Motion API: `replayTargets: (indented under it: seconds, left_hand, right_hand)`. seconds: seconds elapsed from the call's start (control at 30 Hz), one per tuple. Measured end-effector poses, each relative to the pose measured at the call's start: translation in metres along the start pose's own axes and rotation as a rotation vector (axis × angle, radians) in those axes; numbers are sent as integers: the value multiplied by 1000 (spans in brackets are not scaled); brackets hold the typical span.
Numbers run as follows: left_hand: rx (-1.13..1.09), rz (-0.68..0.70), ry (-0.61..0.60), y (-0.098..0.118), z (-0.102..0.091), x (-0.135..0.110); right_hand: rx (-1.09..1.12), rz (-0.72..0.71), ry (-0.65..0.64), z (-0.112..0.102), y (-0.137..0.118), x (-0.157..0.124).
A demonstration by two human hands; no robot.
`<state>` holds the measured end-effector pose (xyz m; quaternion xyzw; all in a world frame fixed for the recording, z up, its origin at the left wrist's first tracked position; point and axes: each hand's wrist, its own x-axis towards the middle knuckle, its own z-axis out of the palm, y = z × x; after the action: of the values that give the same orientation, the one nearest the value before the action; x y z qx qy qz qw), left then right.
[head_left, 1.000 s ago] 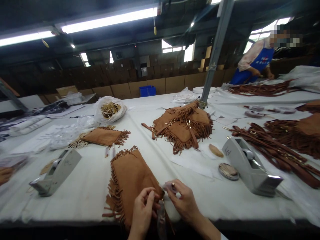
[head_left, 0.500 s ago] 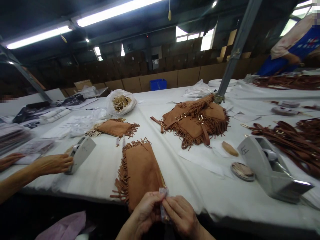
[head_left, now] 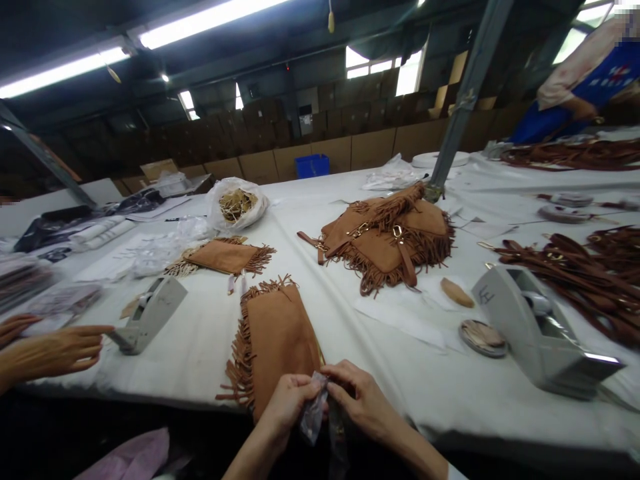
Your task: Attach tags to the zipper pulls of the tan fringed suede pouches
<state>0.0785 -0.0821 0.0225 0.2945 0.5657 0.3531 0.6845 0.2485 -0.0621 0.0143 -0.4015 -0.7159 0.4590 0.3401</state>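
A brown fringed suede pouch [head_left: 280, 327] lies flat at the table's front edge, its zip along the right side. At its lower right corner, my left hand [head_left: 287, 403] pinches a small crumpled piece of clear plastic wrap [head_left: 313, 419]. My right hand [head_left: 363, 403] is closed beside it, thumb and forefinger pinching the wrap's upper end. Below the fingers a second clear strip [head_left: 339, 437] hangs over the dark edge. Whatever lies inside the plastic is hidden by my fingers. A smaller fringed pouch [head_left: 225, 256] rests farther back.
Tape dispensers stand at left [head_left: 155, 313] and right [head_left: 540, 333]. A co-worker's hand [head_left: 55, 353] reaches in from the left. Fringed bags [head_left: 390, 240] are piled behind, brown straps [head_left: 565, 267] lie at right, and a metal post [head_left: 467, 100] rises from the table.
The plastic wrap has swung left and down with my left hand, while my right fingers have shifted up slightly. The co-worker's hand has drawn back left from the left tape dispenser.
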Motion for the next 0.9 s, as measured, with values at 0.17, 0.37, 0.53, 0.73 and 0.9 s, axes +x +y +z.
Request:
replayTargets:
  seconds: [0.17, 0.37, 0.53, 0.73, 0.9]
  left_hand:
    - [124, 25, 33, 5, -19, -5]
    - [347, 161, 159, 9, -40, -12]
    - [611, 347, 245, 7, -43, -19]
    - [595, 345, 162, 11, -49, -20]
    - [478, 298, 81, 21, -59, -20]
  right_hand:
    - [81, 20, -71, 11, 0, 7]
    - [149, 66, -107, 33, -14, 10]
    - [269, 187, -183, 40, -16, 22]
    - [398, 314, -236, 45, -10, 32]
    - [415, 327, -205, 49, -11, 33]
